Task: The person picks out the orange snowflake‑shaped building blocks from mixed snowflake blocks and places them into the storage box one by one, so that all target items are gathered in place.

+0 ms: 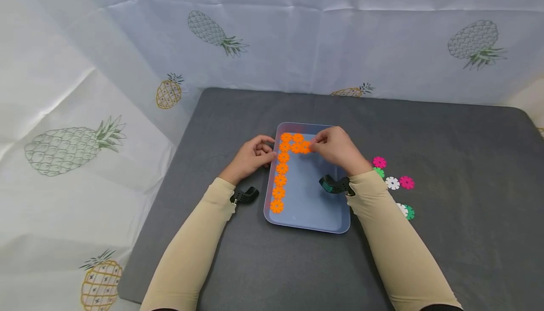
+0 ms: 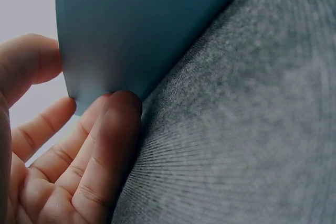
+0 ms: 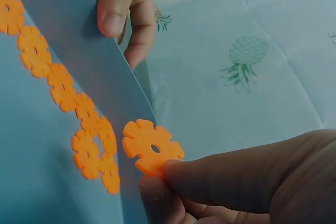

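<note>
My right hand (image 1: 336, 149) pinches an orange flower-shaped plastic disc (image 3: 140, 142) between thumb and forefinger, above the far part of a blue-grey tray (image 1: 314, 197). Inside the tray, several matching orange discs (image 1: 280, 180) run in a line along the left side, with a few more clustered at the far left corner. My left hand (image 1: 252, 156) holds the tray's left wall, the thumb over the rim and the fingers against the outside. In the left wrist view those fingers touch the tray's outer wall (image 2: 121, 30).
Right of the tray, partly behind the right forearm, lie loose discs: pink (image 1: 406, 182), white (image 1: 393, 183) and green (image 1: 410, 212) among them. The dark grey table (image 1: 467, 197) meets a pineapple-print cloth (image 1: 276, 46) at the back and left.
</note>
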`<action>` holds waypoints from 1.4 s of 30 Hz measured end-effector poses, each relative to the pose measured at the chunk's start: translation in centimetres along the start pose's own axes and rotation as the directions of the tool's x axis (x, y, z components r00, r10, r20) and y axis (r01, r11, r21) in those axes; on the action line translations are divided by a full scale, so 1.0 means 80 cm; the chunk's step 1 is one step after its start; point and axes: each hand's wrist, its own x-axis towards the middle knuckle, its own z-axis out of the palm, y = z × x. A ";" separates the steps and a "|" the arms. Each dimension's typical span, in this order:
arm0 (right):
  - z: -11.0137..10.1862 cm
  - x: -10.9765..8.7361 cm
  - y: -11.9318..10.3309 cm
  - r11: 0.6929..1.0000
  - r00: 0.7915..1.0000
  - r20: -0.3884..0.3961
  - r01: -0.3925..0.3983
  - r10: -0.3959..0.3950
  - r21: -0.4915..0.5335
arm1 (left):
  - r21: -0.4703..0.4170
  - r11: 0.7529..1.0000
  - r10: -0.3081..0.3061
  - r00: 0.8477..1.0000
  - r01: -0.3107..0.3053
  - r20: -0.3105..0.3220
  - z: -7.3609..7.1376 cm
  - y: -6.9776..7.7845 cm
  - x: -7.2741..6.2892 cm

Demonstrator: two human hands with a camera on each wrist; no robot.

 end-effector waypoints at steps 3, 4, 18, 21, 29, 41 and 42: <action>0.007 0.007 0.002 1.000 1.000 0.002 0.017 -0.017 -0.010 | 0.003 1.000 0.002 1.000 -0.002 -0.002 0.000 0.000 0.000; 0.009 0.009 0.002 1.000 1.000 0.003 0.020 -0.019 -0.011 | 0.005 1.000 0.002 1.000 -0.002 -0.002 0.000 -0.001 0.000; 0.034 0.026 0.013 0.999 0.996 0.083 -0.031 0.034 -0.040 | 0.008 1.000 -0.005 1.000 0.005 -0.004 0.002 -0.003 -0.002; 0.037 0.027 0.013 0.999 0.995 0.093 -0.021 0.025 -0.047 | 0.012 1.000 -0.006 1.000 0.006 -0.005 0.002 -0.002 -0.002; 0.041 0.029 0.011 1.000 0.995 0.102 -0.010 0.013 -0.030 | 0.005 1.000 0.003 1.000 -0.003 -0.003 0.000 -0.001 -0.002; 0.044 0.032 0.014 0.999 0.995 0.091 -0.024 0.026 -0.031 | -0.006 1.000 0.014 1.000 -0.014 -0.004 0.001 -0.002 0.000; 0.045 0.032 0.014 0.999 0.996 0.089 -0.027 0.029 -0.028 | -0.006 1.000 0.014 1.000 -0.014 -0.004 0.001 -0.002 0.000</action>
